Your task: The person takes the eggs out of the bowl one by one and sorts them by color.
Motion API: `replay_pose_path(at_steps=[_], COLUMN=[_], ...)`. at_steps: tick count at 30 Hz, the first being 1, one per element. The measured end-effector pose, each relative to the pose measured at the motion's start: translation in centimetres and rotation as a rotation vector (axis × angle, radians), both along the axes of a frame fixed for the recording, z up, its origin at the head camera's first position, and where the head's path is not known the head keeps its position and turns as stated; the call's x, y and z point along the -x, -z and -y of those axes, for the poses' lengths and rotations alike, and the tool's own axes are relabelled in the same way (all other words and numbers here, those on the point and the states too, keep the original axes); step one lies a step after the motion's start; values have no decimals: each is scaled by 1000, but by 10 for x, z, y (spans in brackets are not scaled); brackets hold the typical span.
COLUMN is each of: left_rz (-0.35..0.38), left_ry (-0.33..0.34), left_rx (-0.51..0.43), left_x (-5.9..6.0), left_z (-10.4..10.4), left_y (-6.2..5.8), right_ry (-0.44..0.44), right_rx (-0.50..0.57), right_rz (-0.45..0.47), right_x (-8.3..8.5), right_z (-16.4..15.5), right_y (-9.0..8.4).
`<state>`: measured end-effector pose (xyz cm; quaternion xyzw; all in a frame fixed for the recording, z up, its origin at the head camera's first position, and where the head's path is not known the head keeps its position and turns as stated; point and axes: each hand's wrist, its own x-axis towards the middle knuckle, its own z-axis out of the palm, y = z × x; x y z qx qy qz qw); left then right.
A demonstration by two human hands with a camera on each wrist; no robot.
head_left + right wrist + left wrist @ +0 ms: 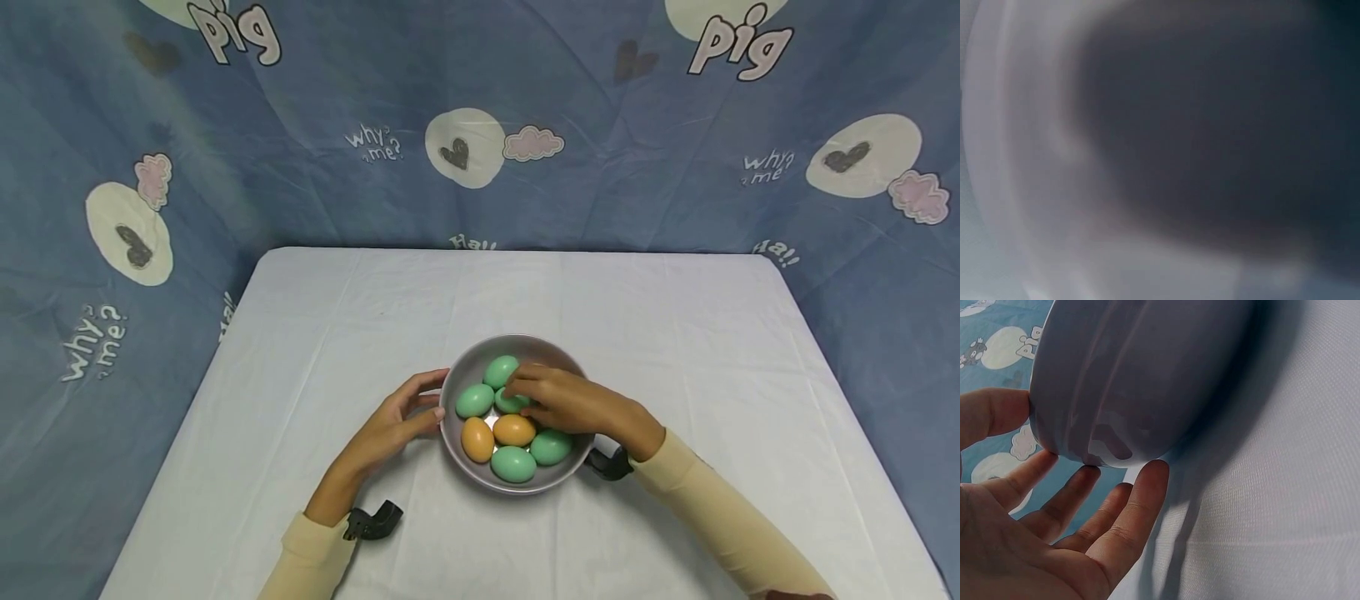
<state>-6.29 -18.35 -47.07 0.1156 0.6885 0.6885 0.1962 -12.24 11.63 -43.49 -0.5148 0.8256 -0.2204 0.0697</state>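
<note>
A round grey bowl [517, 487] stands on the white cloth, with several green eggs [513, 464] and two orange eggs [477, 439] inside. My left hand [390, 429] is at the bowl's left side. In the left wrist view its fairly straight fingers [1147, 494] touch the bowl's outer wall [1141, 375]. Over the right rim reaches my right hand [566, 400], with curled fingers and thumb around a green egg [508, 402] near the bowl's middle. That hand partly covers this egg and the one behind it. The right wrist view is dark and blurred at the bowl [1029, 156].
White cloth [360, 308] spreads over the table around the bowl. Behind and at both sides hangs a blue printed curtain [315, 183]. Black camera mounts sit at the left wrist [375, 521] and the right wrist [609, 463], the latter close to the bowl's rim.
</note>
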Motion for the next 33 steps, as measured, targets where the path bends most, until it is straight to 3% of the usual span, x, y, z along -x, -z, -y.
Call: replay_pose_path(at_steps=[23,33], left_rz=[19,23], left_ry=[-4,-5], left_rx=[-17,-2], left_x=[-1,-1], left_z=[-1,0], left_y=[0,0], right_ry=[1,0], right_rx=[29,43], right_rz=[-3,-55], right_x=[1,-1], right_z=[1,2], right_y=[3,3])
